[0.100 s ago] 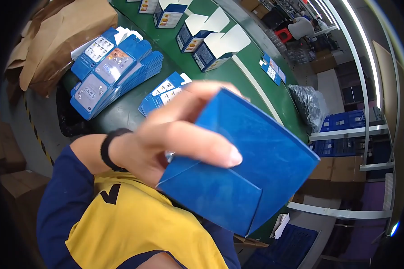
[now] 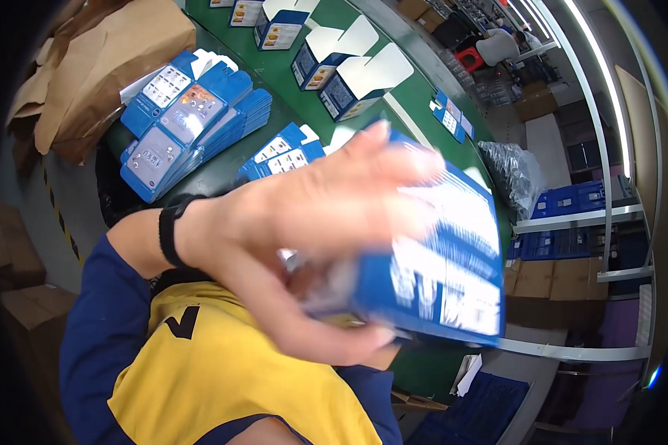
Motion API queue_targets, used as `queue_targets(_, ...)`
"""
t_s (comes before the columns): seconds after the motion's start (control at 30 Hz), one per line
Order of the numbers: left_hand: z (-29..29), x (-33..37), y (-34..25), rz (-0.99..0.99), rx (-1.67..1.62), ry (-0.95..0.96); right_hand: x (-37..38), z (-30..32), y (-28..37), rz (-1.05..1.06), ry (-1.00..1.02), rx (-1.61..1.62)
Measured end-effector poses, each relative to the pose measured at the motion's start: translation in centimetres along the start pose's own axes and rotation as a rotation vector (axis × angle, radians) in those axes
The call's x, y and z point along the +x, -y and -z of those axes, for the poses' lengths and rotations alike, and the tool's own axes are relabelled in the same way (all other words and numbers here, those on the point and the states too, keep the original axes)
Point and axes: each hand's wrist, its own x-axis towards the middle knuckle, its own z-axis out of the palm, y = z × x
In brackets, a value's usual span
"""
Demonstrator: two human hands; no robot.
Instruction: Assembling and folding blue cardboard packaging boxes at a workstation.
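Note:
A blue printed carton, smeared by motion, is held up close in front of me. My left hand, with a black band at the wrist, reaches round its near side. The fingers lie across the upper part and the thumb is at the lower edge; they are blurred. A little of my right forearm shows below the carton, while the right hand itself is hidden behind it. Beyond the left hand are a stack of flat blue cartons and a smaller flat pile on the green table.
Several erected blue cartons with raised white flaps line the far side of the table. A brown paper sack stands at the far left. To the right are a flat carton, a clear plastic bag and white metal rails. A person sits far off.
The carton has turned from a plain blue face to a printed one. My left hand has shifted from pressing on that blue face to reaching round the carton's side.

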Motion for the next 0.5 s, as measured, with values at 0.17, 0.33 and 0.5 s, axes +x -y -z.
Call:
queue_targets(0.17,1.9,-2.2,3.4,-0.335,0.219,0.643,1.4,-0.1,-0.9,0.081,0.22,0.297)
queue_targets(0.33,4.6,-5.3,7.2,0.172,0.793,0.745,7.8,2.8,0.4,0.082,0.04,-0.161)
queue_targets(0.5,4.4,-10.2,6.9,1.284,0.549,0.818,18.6,11.8,-3.0,0.521,-0.345,-1.027)
